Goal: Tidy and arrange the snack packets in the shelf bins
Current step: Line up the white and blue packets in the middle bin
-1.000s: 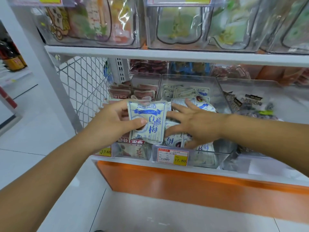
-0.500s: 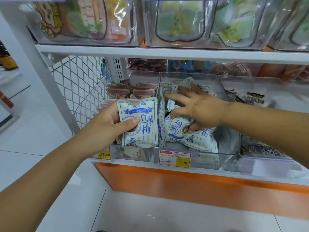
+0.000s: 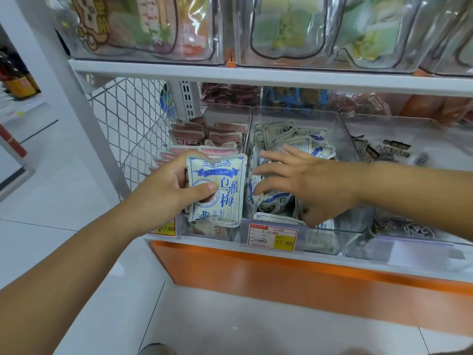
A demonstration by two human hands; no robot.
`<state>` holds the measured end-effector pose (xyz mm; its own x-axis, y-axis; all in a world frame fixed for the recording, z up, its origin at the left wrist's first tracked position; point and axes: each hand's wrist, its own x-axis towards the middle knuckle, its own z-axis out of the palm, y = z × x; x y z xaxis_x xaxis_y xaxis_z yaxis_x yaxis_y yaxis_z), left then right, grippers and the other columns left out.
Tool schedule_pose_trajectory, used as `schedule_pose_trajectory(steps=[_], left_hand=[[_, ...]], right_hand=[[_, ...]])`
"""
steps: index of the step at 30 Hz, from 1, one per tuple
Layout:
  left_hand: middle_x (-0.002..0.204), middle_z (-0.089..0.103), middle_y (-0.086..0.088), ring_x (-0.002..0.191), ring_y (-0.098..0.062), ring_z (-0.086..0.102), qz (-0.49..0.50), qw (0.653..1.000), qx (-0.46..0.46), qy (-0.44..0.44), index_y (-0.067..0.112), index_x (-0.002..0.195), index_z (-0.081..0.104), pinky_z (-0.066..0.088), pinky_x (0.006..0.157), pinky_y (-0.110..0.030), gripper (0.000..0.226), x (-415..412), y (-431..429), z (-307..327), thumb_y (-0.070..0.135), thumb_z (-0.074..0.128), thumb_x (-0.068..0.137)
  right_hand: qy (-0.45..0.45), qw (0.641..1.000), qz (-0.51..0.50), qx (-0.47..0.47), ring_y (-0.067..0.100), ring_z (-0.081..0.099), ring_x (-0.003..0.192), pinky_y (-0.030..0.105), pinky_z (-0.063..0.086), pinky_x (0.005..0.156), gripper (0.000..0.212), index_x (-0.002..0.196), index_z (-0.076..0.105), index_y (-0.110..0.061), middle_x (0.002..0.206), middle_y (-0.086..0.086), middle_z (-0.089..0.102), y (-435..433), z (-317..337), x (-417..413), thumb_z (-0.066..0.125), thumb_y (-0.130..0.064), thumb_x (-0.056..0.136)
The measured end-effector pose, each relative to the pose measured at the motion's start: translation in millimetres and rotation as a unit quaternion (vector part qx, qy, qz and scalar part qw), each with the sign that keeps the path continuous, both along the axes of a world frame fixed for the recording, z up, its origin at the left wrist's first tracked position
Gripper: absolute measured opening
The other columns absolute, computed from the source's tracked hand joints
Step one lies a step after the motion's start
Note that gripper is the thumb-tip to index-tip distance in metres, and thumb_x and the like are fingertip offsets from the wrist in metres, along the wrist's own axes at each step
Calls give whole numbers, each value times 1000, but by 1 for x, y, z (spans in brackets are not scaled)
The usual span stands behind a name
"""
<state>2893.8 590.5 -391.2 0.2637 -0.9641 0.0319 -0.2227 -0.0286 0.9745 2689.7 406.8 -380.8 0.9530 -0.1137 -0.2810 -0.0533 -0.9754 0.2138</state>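
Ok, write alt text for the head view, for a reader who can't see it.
A person's left hand holds a white-and-blue snack packet upright before a store shelf, while the right hand, fingers spread, rests on loose matching packets in a clear bin. Pink packets and dark packets sit in the bins beside it.
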Motion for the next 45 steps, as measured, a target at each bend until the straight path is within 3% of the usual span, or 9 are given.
schedule_pose_trajectory(steps=[4,11,17,24,32,35,38,43,45], left_hand=[[100,74,2,93,-14,70,-4,1000,-2,-12,16,104,56,59,71,-29,22,-1,0,1,9,64,85],[100,74,5,94,-11,70,-11,999,-4,-35,18,105,56,59,76,-32,21,-3,0,5,8,63,88],[97,74,8,92,-8,70,-20,999,-14,-21,21,103,56,58,70,-25,21,-4,0,6,7,63,87],[97,74,12,92,-6,70,-30,999,-25,-8,27,102,57,56,67,-21,27,-6,0,8,5,62,88],[95,74,8,86,-6,70,-11,998,-63,-11,24,103,55,55,64,-20,22,-14,-7,11,10,63,89],[100,72,5,92,-12,69,-27,996,-81,-41,32,107,56,59,73,-34,31,-26,-18,11,10,67,87],[100,71,11,90,-14,69,-53,993,-80,-67,40,104,61,59,72,-35,38,-37,-31,10,9,70,85],[107,64,26,81,9,60,-99,962,-77,-242,45,106,63,46,69,-15,37,-51,-51,10,16,72,85],[110,65,19,75,3,59,-133,934,-35,-331,44,112,62,45,69,-17,39,-58,-59,6,17,70,86]], right_hand=[[52,988,-87,119,1,-18,143,37,-8,118,71,139,30,-55,158,-23,-3,-3,29,6,67,-40,81],[-6,997,7,75,11,0,145,46,4,119,55,132,40,-58,152,-18,25,4,1,18,42,-75,80],[29,986,-33,160,8,-3,145,37,2,118,29,119,56,-58,150,-23,25,0,-2,18,48,-57,91],[0,997,64,-36,26,9,142,49,3,118,51,129,45,-57,145,-1,36,8,-16,31,62,-47,83],[-80,966,203,-139,32,28,140,58,16,114,25,110,65,-41,143,2,45,-2,-40,12,54,-27,91],[-96,974,164,-120,30,18,144,60,8,115,43,124,59,-44,151,0,36,-9,-34,9,43,-55,85],[-161,963,180,-123,27,28,131,51,16,108,70,121,65,-33,136,1,54,-15,-28,11,66,-69,61],[-70,997,-21,-7,16,-5,146,56,3,118,75,145,37,-35,159,-6,13,-41,-17,9,71,-46,80],[-42,998,-30,28,15,-1,146,55,11,118,51,129,56,-37,155,-15,18,-50,-9,7,72,-37,81]])
